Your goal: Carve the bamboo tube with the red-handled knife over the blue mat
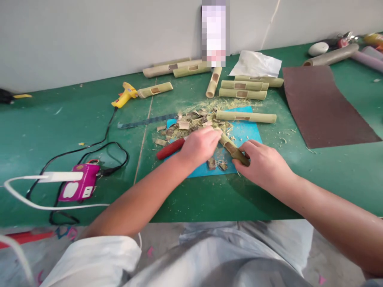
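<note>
A short bamboo tube [229, 146] with a rectangular notch cut in its side slants between my two hands over a blue sheet [206, 171]. My left hand [202, 144] is closed at its far end. Around its near end the fingers and thumb of my right hand [259, 159] are wrapped. Beside my left hand lies a tool with a red handle [170, 149]; its other end is hidden by the hand. Bamboo chips and shavings [191, 121] are heaped past my left hand. Another notched bamboo tube [260, 117] rests across the sheet's far edge.
Several notched bamboo tubes [243, 94] lie toward the wall, some under white paper [255, 63]. A brown sheet [323, 107] lies at right. To the left are a yellow glue gun [125, 95], its black cord, a purple power strip [79, 182] and a saw blade [146, 121].
</note>
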Motion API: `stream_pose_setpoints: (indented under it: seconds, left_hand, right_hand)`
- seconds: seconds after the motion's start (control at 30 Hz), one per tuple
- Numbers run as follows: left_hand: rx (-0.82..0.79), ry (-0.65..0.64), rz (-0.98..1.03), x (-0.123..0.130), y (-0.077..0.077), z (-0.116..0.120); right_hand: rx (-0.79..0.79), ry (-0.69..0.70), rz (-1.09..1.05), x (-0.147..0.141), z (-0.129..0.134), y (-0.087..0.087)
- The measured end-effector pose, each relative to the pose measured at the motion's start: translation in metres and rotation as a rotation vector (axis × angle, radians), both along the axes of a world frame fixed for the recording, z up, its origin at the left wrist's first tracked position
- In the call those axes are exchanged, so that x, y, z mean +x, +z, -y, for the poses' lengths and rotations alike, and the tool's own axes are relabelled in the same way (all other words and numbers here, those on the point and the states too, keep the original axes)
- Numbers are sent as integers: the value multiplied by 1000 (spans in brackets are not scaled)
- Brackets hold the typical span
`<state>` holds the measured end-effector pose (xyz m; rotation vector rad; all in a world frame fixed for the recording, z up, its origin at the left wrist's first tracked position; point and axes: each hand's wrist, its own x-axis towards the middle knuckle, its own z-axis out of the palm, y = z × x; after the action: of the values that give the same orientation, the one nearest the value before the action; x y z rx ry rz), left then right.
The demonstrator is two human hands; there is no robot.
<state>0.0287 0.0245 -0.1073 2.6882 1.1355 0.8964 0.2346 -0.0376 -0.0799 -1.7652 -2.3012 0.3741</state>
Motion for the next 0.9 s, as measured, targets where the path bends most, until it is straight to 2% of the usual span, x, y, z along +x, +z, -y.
stream_pose_setpoints:
  seconds: [0.07,0.17,0.3,0.4,0.5,0.63,0.73,0.83,0.9]
  left_hand:
    - [2,-20,-10,1,1,0]
    - [10,17,6,2,2,0]
    - [-3,-53,-3,1,2,-1]
    - [22,17,31,-1,2,-1]
    - [-16,-69,-35,0,2,0]
    - [7,10,-7,1,2,1]
    - [-2,-19,-27,1,4,0]
    - [-6,23,-17,0,5,-1]
    - [-15,-23,-24,-1,5,-1]
  right_hand:
    - [-1,-1,1,0,0,0]
    - [9,-4,7,0,0,0]
    - [4,-2,17,-1,0,0]
    - [12,2,24,-1,0,1]
    - [6,5,27,0,0,2]
    - [13,-1,21,-1,0,2]
    - [0,0,19,-1,0,2]
    - [5,-2,18,0,0,1]
    - [5,1,19,0,0,1]
